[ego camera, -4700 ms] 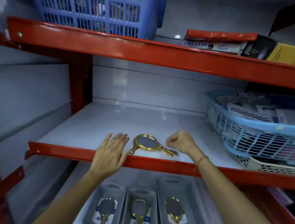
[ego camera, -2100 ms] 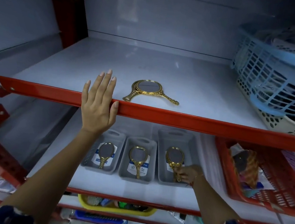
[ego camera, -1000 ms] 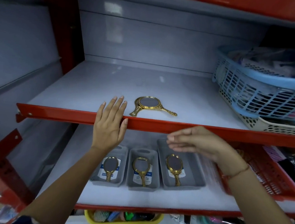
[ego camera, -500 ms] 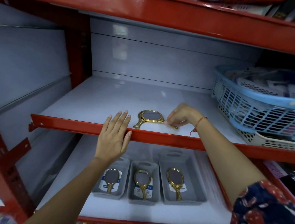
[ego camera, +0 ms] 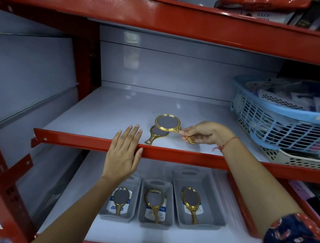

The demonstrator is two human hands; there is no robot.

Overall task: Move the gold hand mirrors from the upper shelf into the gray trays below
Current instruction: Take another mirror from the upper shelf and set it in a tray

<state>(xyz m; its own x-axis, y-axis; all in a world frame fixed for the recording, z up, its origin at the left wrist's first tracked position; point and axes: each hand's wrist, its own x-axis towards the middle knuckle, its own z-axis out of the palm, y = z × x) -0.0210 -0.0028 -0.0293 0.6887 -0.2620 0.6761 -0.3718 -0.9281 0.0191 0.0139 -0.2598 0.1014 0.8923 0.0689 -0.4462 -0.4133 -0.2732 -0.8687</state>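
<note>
Head cam: mirror lifted off upper shelf

Head view, L to R. Left hand (ego camera: pixel 122 157) lies flat, fingers spread, over the red front rail of the upper shelf (ego camera: pixel 101 116), holding nothing, likely for balance. Just right of it a second gold mirror (ego camera: pixel 155 134) lies on the shelf, handle toward the rail. Above it, the lifted mirror (ego camera: pixel 167 123) is pinched by its handle in the right hand (ego camera: pixel 205 133), glass up, partly overlapping the one below. On the lower shelf, three gray trays (ego camera: pixel 171 225) sit side by side, each w/ one mirror already.

Step in hand: pick-up, approx. done. Next move needs the mirror carried out past the rail, down, and into a tray w/o knocking the one already there.
</note>
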